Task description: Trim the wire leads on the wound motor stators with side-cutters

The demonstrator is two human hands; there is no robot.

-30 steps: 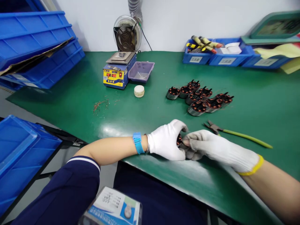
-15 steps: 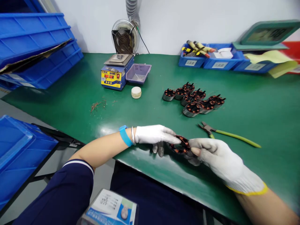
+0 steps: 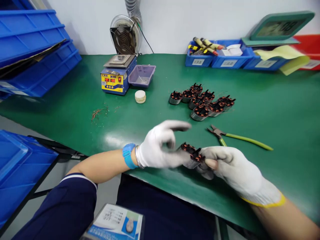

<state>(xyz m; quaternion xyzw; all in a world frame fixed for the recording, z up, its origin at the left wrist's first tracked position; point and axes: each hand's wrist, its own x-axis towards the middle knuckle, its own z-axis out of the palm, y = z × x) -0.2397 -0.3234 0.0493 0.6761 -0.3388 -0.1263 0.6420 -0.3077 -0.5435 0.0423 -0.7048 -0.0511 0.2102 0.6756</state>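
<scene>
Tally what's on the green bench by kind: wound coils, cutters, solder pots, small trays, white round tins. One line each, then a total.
Wound coils: 9, eight in the group and one in the right hand
Cutters: 1
Solder pot: 1
Purple tray: 1
White round tin: 1
Total: 13

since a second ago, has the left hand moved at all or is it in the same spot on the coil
Yes. The left hand has opened and lifted, its fingers now raised toward the cluster of stators, while the right hand grips the wound stator near the table's front edge.
</scene>
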